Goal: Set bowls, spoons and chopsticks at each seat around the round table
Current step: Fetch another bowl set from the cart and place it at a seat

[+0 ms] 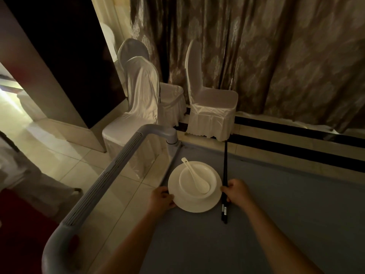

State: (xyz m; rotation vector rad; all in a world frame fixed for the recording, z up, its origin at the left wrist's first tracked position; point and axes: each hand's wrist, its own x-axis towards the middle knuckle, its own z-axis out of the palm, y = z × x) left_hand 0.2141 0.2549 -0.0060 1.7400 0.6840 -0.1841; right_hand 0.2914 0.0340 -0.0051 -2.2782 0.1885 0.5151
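Two hands are lifting one setting off a grey cart top: left hand (162, 200) gripping the round white plate (194, 202) carrying bowl (197, 179) and white ceramic spoon (195, 177); right hand (238, 191) pinching black chopsticks (224, 169); tilting risks the bowl sliding.

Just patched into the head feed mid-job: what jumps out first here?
A white plate with a bowl and a white spoon in it sits on the grey cart top, gripped at its left rim by the left hand. The right hand holds black chopsticks beside the plate's right edge. Behind stand white-covered chairs against a patterned curtain.
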